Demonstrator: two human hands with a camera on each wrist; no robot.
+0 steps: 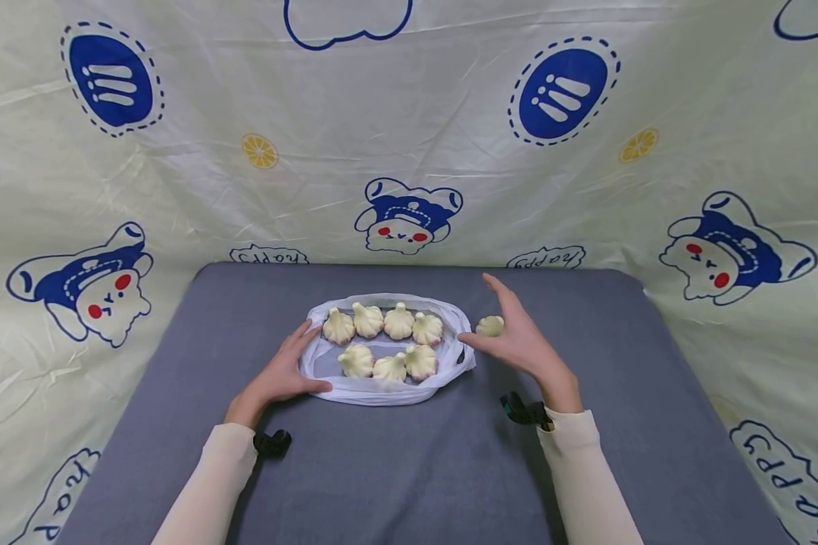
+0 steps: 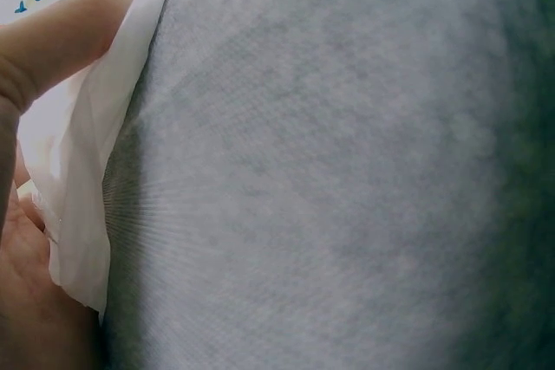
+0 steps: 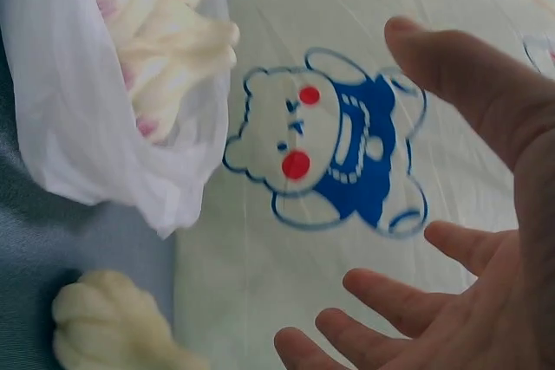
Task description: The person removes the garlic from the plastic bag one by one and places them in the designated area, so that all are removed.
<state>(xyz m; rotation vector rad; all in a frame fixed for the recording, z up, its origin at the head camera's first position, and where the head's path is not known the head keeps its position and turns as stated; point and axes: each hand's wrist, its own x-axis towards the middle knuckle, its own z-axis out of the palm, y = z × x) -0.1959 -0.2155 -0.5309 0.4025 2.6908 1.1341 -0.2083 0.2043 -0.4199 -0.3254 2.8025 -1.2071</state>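
Observation:
A white plastic bag point(image 1: 375, 396) lies spread with its mouth up, and several garlic bulbs point(image 1: 398, 322) sit inside in two rows. My left hand point(image 1: 282, 371) holds the bag's left end between the thumb at the front rim and the fingers at the back. In the left wrist view, the thumb point(image 2: 61, 41) lies against the white plastic; parts of the other fingers are hidden. My right hand point(image 1: 521, 344) is spread at the bag's right side, holding nothing. Close by it, a lone garlic bulb point(image 1: 490, 326) lies on the table, partly covered by the hand in the head view.
A grey cloth covers the table point(image 1: 395, 469). Behind it hangs a pale printed curtain point(image 1: 409, 113) with blue bears and orange slices, which also spans both sides. Each wrist carries a black strap point(image 1: 273, 443).

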